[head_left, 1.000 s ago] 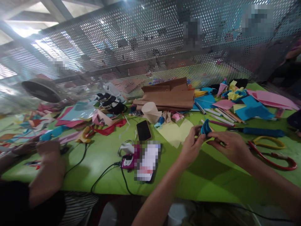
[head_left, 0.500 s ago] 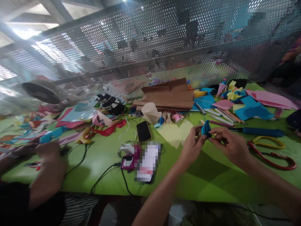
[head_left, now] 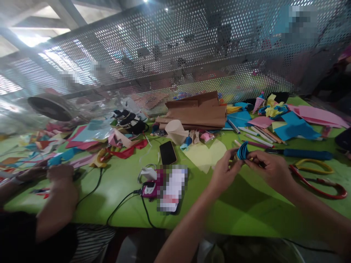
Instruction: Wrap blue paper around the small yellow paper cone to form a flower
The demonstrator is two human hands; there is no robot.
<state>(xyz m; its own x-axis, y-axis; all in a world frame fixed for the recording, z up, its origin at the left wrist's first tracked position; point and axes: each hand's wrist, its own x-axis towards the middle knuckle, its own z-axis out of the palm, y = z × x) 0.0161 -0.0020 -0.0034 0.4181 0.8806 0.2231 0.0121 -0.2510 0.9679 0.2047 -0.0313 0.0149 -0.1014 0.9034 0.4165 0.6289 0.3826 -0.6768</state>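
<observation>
A small piece of layered, pleated blue paper (head_left: 242, 150) is held up above the table's right half. My left hand (head_left: 227, 166) pinches it from the left, its fingers closed around the lower edge. From the other side my right hand (head_left: 267, 170) grips its right edge between thumb and fingertips. Behind my left hand lies a pale yellow paper heart shape (head_left: 204, 155). Scissors with red and yellow handles (head_left: 318, 179) rest on the table to the right of my right hand, below a blue-handled tool (head_left: 307, 153).
On the green table (head_left: 120, 204) are a lit phone (head_left: 173, 190), a dark phone (head_left: 168, 152) and a magenta power strip (head_left: 153, 184) with cables. Brown paper (head_left: 194, 113) and several pens (head_left: 255, 136) lie behind. At left, a co-worker's arm (head_left: 59, 197) reaches among paper scraps.
The blue paper has shifted slightly to the right and turned, so its stacked folds fan out more towards me. Both my hands have moved a little with it.
</observation>
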